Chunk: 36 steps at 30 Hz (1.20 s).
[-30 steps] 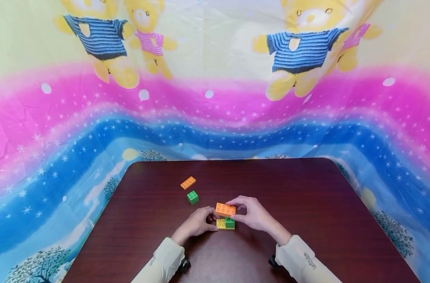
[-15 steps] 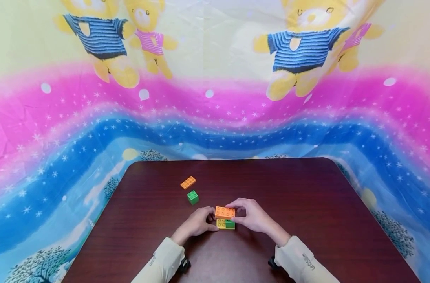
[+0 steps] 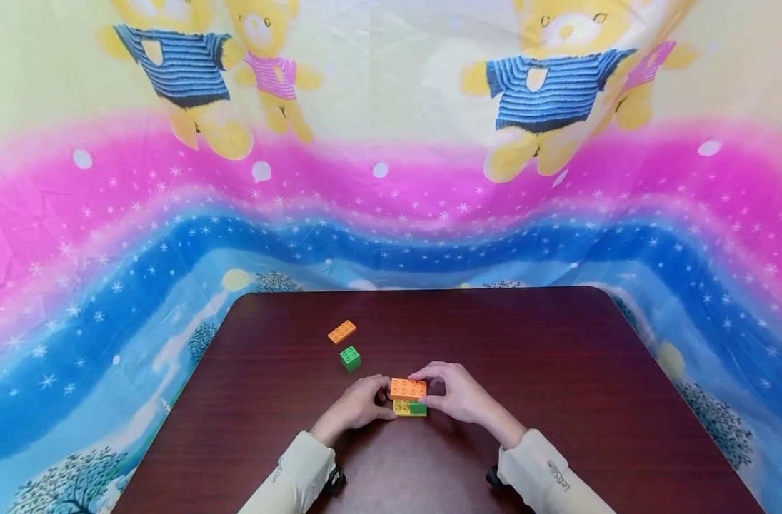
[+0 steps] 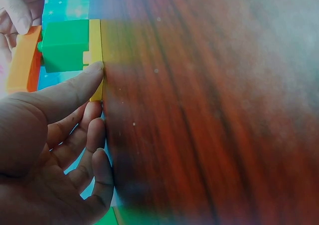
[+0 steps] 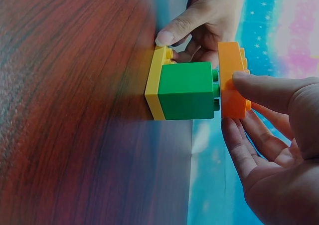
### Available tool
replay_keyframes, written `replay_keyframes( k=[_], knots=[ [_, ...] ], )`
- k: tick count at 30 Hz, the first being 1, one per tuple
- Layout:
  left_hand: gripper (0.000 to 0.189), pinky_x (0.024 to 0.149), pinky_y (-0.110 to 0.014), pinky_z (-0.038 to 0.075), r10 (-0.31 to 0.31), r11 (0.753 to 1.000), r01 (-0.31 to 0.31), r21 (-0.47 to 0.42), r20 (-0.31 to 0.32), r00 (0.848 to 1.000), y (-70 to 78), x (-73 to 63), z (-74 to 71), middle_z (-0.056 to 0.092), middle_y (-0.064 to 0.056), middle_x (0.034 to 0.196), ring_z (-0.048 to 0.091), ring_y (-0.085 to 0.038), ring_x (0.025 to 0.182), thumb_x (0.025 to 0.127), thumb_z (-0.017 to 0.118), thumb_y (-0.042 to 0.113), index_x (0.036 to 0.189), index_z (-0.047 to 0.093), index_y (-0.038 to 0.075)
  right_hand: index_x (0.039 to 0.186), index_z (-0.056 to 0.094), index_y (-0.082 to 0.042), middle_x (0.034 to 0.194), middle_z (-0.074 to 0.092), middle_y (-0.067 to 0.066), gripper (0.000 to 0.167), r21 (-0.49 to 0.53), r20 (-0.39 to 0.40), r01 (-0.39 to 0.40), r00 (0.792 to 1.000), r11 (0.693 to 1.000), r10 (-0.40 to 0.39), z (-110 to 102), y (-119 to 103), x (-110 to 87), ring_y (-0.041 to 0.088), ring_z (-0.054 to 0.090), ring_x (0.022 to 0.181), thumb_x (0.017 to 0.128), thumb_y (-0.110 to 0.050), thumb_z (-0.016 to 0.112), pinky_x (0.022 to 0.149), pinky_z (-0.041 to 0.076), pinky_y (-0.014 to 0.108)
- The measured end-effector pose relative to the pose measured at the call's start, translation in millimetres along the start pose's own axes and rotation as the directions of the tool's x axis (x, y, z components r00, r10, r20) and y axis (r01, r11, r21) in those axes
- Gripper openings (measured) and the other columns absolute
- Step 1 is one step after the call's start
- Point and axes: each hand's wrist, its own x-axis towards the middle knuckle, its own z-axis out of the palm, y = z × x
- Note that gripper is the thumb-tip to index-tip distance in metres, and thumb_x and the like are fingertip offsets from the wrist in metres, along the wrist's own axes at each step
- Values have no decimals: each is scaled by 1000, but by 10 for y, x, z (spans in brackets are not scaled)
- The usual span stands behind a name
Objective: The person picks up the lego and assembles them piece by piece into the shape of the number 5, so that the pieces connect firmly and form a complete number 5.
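A thin yellow building-block plate (image 5: 152, 88) lies on the table, with a green block (image 5: 184, 93) standing on one end of it. My left hand (image 3: 360, 403) pinches the plate's other end between thumb and fingers. Above the green block, my right hand (image 3: 460, 394) grips an orange eight-stud block (image 3: 408, 388) by its long sides, near one end. In the right wrist view the green block's studs still show below the orange block, which sits right at their tips and reaches out over the bare yellow studs. Whether the two touch I cannot tell.
Farther back on the dark wooden table (image 3: 525, 343) lie a loose green block (image 3: 350, 358) and a thin orange plate (image 3: 342, 331), left of the hands. A printed cloth (image 3: 378, 214) with bears hangs behind the table's far edge.
My right hand has lowered the orange block and shifted it slightly left, levelling it over the green block. The left hand stays in place on the yellow plate.
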Motion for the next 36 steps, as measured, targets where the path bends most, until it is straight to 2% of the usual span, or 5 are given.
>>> replay_keyframes(
  k=[8,12,25,36],
  knots=[
    [30,74,-25,48,6,1000,-6,-7,2,1000,-9,8,1,62,2,91,57,-10,82,82,90,20,94,63,15,129,74,-19,117,70,-3,43,-11,14,8,1000,1000,-8,-15,23,7,13,65,97,88,-12,83,88,60,34],
    [30,74,-24,47,12,1000,-12,-2,3,1000,-9,16,5,62,3,90,57,-10,81,81,90,20,94,64,14,128,74,-21,116,70,-5,43,-27,20,5,1000,1000,-5,-16,31,-2,12,64,97,87,-13,84,87,59,31],
    [30,74,-24,46,2,1000,-2,-1,7,1000,-1,-3,-7,61,2,90,56,-10,82,81,90,19,93,63,15,128,74,-21,116,71,-5,42,14,30,-8,1000,1000,7,5,76,9,15,67,104,88,-14,83,92,60,39],
    [30,73,-23,46,20,1000,-20,-4,-4,1000,-14,-3,3,60,4,89,55,-8,81,80,90,19,92,63,16,129,74,-20,118,73,-1,41,61,38,-14,999,998,12,3,111,9,20,71,109,89,-16,83,92,60,38]
  ],
)
